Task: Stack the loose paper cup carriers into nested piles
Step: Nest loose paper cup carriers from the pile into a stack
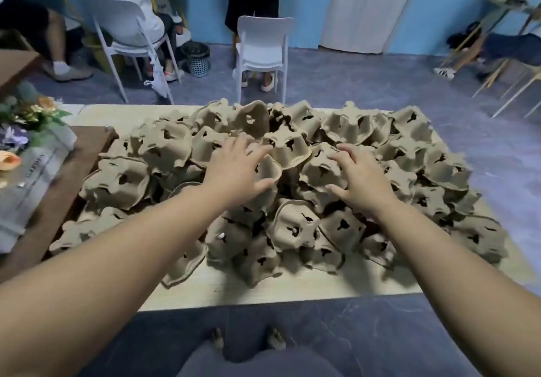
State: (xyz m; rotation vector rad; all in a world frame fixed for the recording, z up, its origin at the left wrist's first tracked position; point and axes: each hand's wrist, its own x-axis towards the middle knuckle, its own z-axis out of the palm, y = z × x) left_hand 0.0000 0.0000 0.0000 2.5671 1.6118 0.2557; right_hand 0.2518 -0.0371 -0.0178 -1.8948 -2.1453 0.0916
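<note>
Many carriers (292,224) beneath spread fingers (245,143)

Cup carriers (288,227): plain kraft brown. Tabletop (292,289): pale woodgrain. Floor (351,84): mottled grey. Chairs (263,43): white. Wall (307,2): blue.

**Moulded paper-pulp cup carriers (289,148) heaped on a pale wood-grain desk (292,291).**
The carriers are tan, matt and rough-fibred; the desk top beneath looks smooth, with a faint sheen. A second desk (73,171) alongside is darker brown wood and bears a wrapping (32,177) of printed paper. Behind, the white chair (263,40) is smooth moulded plastic, the curtain (369,4) pale cloth in folds, the floor (380,84) grey, mottled and stone-like.
</note>
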